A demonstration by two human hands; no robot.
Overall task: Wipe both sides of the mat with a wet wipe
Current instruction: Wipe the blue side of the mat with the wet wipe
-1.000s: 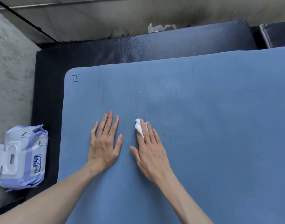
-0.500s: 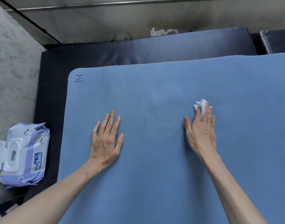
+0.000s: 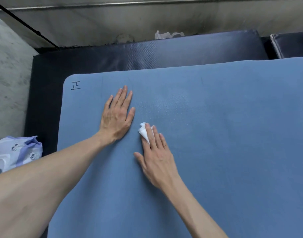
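A large blue mat (image 3: 224,134) lies flat and fills most of the view, with a black handwritten mark near its far left corner. My left hand (image 3: 117,115) rests flat on the mat with straight fingers, palm down. Just right of it and nearer to me, my right hand (image 3: 157,158) presses a crumpled white wet wipe (image 3: 143,132) onto the mat under straight fingers. Only the wipe's far end shows past the fingertips. A damp sheen lies on the mat beyond the wipe.
A dark navy pad (image 3: 147,52) lies under the mat and sticks out at the far and left sides. A pack of wet wipes (image 3: 14,153) sits on the grey floor at the left. A crumpled white scrap (image 3: 168,34) lies by the wall.
My right hand has swept the wipe back left across the mat, from its right part to just beside my left hand. The left hand stays flat on the mat.
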